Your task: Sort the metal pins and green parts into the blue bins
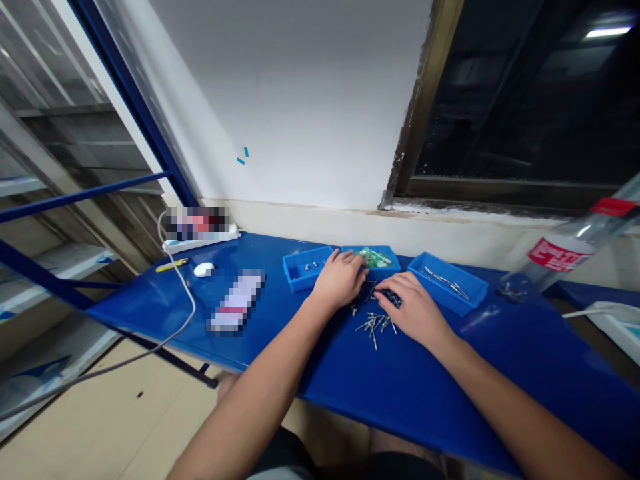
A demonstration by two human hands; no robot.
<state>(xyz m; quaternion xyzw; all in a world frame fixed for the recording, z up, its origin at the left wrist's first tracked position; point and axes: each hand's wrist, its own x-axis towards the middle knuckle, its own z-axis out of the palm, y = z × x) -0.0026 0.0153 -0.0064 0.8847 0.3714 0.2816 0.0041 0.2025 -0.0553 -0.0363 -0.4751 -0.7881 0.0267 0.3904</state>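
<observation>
My left hand is over the blue table, just in front of the middle blue bin, which holds a green plastic bag. Its fingers curl down and their tips are too small to read. To its right, my right hand has its thumb and index finger drawn together beside small dark metal parts; what lies between them is too small to name. Several silver rivet-like pins lie loose below the hands. The left blue bin holds a few small pieces. Long metal rods lie in the right blue bin.
A blurred phone-like object, a white mouse-like object, a yellow cutter and a cable are on the left. A clear bottle with a red cap leans at the right. The wall stands behind the bins.
</observation>
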